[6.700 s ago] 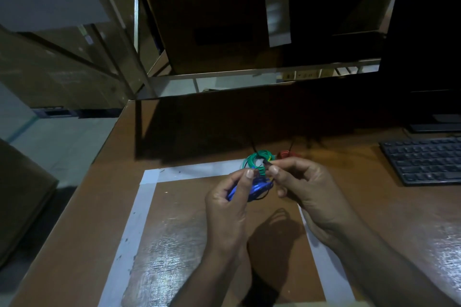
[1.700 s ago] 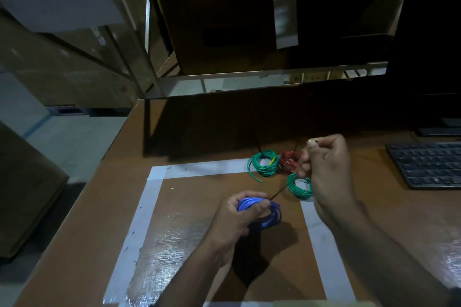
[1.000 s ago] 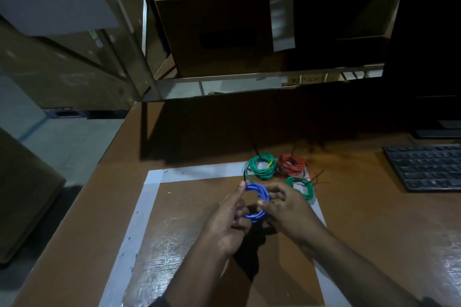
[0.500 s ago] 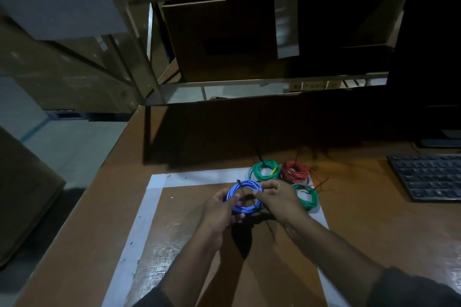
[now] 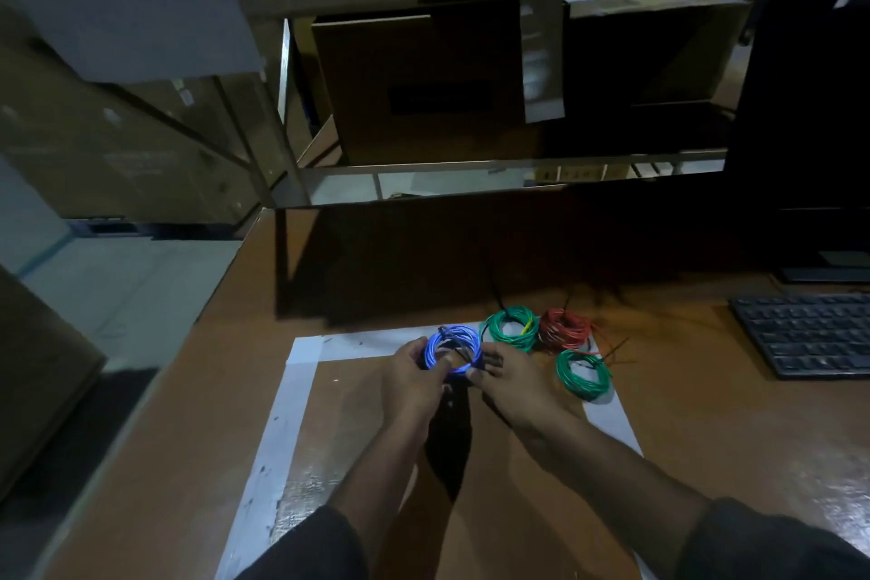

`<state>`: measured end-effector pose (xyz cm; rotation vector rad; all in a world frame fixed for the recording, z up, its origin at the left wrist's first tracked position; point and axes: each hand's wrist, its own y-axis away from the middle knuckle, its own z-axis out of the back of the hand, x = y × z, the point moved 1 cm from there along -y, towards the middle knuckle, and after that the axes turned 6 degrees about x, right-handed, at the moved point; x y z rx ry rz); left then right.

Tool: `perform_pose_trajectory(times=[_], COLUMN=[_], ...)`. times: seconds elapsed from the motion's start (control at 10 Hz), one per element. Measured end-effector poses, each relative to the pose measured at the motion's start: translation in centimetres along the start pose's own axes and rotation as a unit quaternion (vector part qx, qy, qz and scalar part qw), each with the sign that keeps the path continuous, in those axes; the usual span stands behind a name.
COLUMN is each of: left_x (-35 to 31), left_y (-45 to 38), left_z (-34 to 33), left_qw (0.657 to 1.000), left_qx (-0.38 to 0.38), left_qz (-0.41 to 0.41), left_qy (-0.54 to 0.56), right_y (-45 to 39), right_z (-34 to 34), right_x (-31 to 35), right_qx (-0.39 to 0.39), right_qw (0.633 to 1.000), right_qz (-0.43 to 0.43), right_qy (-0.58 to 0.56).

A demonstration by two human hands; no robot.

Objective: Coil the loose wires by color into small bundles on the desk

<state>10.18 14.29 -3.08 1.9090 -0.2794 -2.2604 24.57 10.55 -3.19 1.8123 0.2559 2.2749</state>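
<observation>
Blue coil (image 5: pixel 453 349) | left hand (image 5: pixel 410 379), right hand (image 5: pixel 513 384) fingers pinching its edges | seemingly on taped desk (image 5: pixel 706 429)

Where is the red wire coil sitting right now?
In the head view, the red coil lies on the desk right of centre, just beyond the tape border, right of one green coil and behind the other green coil.

Dim, bluish light, a hard black shadow thrown under the hands onto the desk (image 5: pixel 706 429), glare streaking the wood near the tape (image 5: pixel 301 396), shelves beyond the desk sunk in murk, edges bowed by the wide lens.
</observation>
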Motion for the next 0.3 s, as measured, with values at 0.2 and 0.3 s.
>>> perform_pose_trajectory(times=[0.2, 0.3], left_x=[0.8, 1.1], left_y=[0.4, 0.2], left_z=[0.8, 1.1], left_qw=[0.998, 0.995], left_qx=[0.024, 0.031], left_qz=[-0.036, -0.065], left_qy=[-0.054, -0.068], right_y=[2.7, 3.8], right_z=[-0.5, -0.5], right_x=[1.0, 1.4], right_qx=[-0.017, -0.061], right_qw=[1.000, 0.998], right_qz=[0.011, 0.017], right_qy=[-0.014, 0.005])
